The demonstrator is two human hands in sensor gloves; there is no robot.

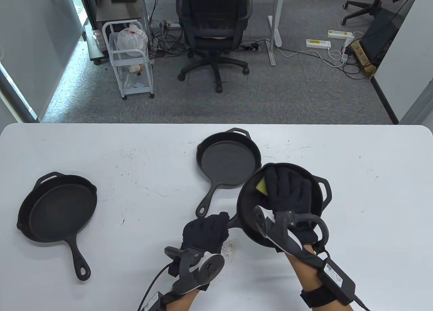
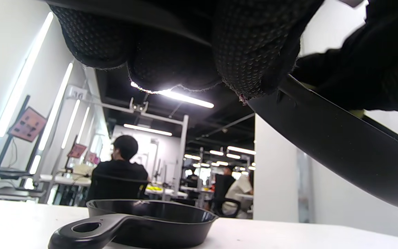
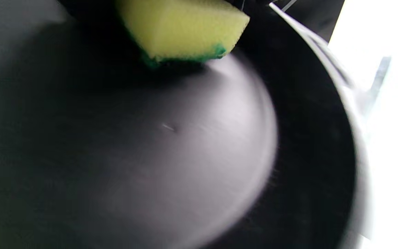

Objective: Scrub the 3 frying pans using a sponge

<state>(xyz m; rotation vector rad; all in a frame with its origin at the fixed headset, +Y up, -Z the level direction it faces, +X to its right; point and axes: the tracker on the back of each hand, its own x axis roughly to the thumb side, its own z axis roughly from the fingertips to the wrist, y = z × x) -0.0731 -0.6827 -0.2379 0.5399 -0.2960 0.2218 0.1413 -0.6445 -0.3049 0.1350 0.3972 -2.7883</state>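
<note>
Three black cast-iron frying pans are in the table view. One pan lies flat at the left, a second pan lies at the centre. The third pan is lifted and tilted toward me; my left hand grips its handle. My right hand is inside this pan and holds a yellow-and-green sponge against the bottom. In the right wrist view the sponge touches the pan's dark inner surface. The left wrist view shows the held pan's underside and the centre pan.
The white table reaches its far edge at mid-frame; beyond it stand an office chair and a white cart. Dark crumbs lie on the table under the held pan. People sit at desks in the left wrist view.
</note>
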